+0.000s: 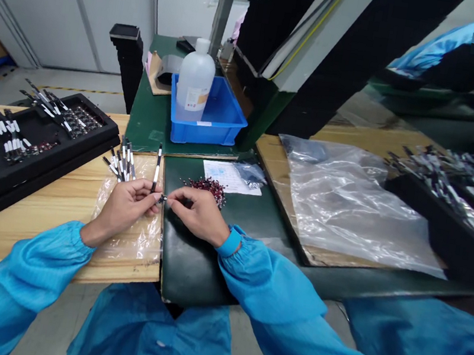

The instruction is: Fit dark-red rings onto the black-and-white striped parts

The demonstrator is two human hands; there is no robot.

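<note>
My left hand [127, 203] pinches a small dark part with a thin black-and-white strip [157, 166] standing up from it. Close against it, my right hand [199, 212] has thumb and forefinger pressed together at the part's edge; what lies between these fingertips is too small to make out. Just behind my right hand is a heap of tiny red, black and silvery pieces [217, 189] on the green mat [187, 265]. Several similar black-and-white strips [121, 161] lie bunched behind my left hand, on a clear plastic sheet [136, 242].
At left, a black foam tray [37, 161] holds several strip parts. A blue bin [208, 134] with a white bottle [195, 84] stands behind. Printed paper [230, 177] lies past the heap. To the right are a plastic bag [349, 207] and another person's blue sleeve [447, 46].
</note>
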